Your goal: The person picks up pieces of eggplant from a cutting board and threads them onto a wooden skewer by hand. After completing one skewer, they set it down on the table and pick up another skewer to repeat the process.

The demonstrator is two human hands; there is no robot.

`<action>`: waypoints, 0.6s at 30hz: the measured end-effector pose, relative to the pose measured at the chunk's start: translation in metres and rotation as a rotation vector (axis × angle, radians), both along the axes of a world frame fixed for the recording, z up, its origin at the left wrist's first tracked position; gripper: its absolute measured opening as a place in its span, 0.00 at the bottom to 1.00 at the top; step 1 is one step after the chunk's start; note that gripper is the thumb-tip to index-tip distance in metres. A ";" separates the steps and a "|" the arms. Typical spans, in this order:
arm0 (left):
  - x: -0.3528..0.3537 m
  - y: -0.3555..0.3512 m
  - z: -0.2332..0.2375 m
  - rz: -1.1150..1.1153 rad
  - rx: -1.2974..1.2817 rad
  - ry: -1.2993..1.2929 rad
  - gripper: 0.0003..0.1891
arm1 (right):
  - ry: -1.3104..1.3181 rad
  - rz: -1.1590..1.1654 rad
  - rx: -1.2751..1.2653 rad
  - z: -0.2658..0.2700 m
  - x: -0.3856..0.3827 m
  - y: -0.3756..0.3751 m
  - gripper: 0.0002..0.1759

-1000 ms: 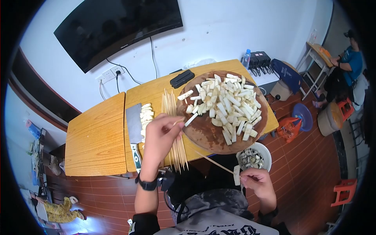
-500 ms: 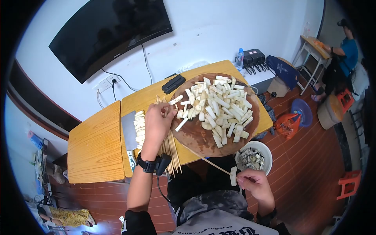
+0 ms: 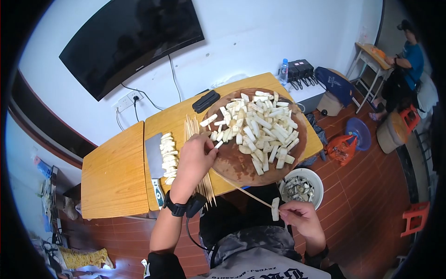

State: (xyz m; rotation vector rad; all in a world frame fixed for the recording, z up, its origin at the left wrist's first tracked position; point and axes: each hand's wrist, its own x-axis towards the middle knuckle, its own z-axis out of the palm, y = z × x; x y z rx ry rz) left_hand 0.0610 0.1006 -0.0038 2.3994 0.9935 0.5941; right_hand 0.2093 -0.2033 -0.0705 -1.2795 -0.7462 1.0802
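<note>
My left hand [image 3: 197, 151] is closed on a pale vegetable strip [image 3: 219, 144] at the left edge of the round wooden board [image 3: 237, 174]. A heap of similar strips [image 3: 262, 122] covers much of that board. Between the fingers of my right hand [image 3: 301, 217] is a wooden skewer [image 3: 248, 194], with one pale piece [image 3: 275, 209] threaded near my fingertips. Under and beside my left hand lies a bundle of bare skewers [image 3: 205, 189]. Left of it, a row of threaded pieces [image 3: 169, 157] rests beside the cleaver [image 3: 154, 156].
A black case [image 3: 206, 101] lies behind the board on the yellow table [image 3: 111, 172]. On the floor at right stand a white bucket of scraps [image 3: 318, 182], a red bag [image 3: 341, 148] and a purple basin [image 3: 358, 135]. A person [image 3: 411, 58] sits at a far table.
My left hand has moved down and slightly right, from the upper left of the board to a strip at its left edge, and closed on it. My right hand is nearly unmoved.
</note>
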 end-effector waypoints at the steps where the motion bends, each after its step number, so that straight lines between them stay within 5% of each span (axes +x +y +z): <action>1: 0.000 0.000 0.001 0.015 -0.028 0.018 0.08 | -0.005 -0.003 -0.007 0.001 0.000 -0.001 0.05; 9: -0.026 -0.013 0.014 0.028 -0.278 -0.199 0.07 | 0.079 -0.059 -0.011 -0.002 0.003 -0.005 0.05; 18: -0.072 -0.060 0.017 0.079 -0.692 -0.740 0.10 | -0.087 0.041 -0.029 0.000 -0.004 0.008 0.04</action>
